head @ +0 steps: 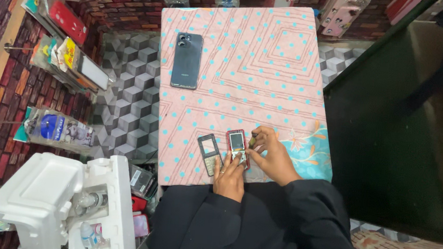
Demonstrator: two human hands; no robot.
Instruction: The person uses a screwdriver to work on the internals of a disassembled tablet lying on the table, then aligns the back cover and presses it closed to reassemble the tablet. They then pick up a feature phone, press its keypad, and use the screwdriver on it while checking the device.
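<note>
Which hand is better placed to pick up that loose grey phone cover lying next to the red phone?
Left. The left hand rests right beside the grey rectangular phone cover, while the right hand is busy at the small red keypad phone, farther away.

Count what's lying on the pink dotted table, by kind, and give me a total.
Smartphone, dark, face down: 1
Small red phone, opened, under both hands: 1
Grey phone cover, detached: 1
Small tool, held in the right hand: 1
Total: 4
The left hand steadies the red phone on the table.
</note>
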